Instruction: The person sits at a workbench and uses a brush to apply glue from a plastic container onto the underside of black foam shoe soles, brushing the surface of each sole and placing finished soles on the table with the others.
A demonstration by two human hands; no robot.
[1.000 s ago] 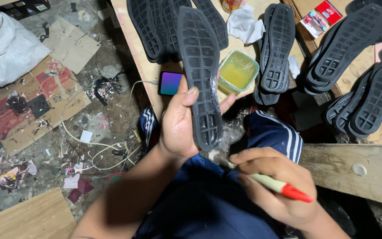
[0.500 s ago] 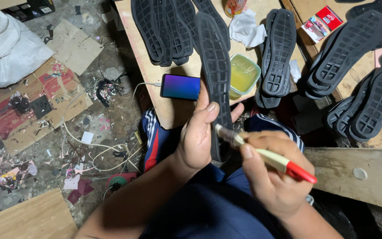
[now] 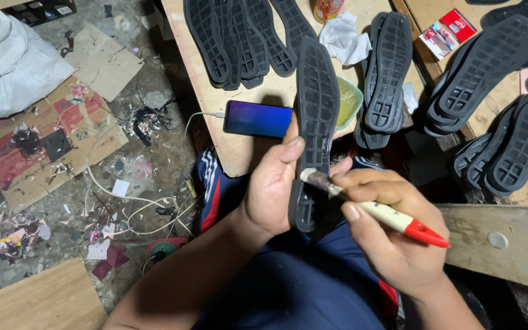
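Now the phone (image 3: 258, 118) lies on the tabletop (image 3: 239, 153) left of the work. The left hand (image 3: 270, 183) has a closed grip on the black shoe sole (image 3: 316, 110), held upright over the lap, nearer the body than a second ago. The brush (image 3: 374, 208), pinched shut in the right hand (image 3: 392, 238), has come up so its bristles touch the sole's edge, meaning coating is underway; the green bowl (image 3: 349, 101) sits just behind

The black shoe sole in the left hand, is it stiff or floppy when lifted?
The black shoe sole probably is fairly stiff: gripped low by the left hand, it stands straight without drooping. Likely light, since fingers alone hold it. Its ribbed tread probably resists slipping.
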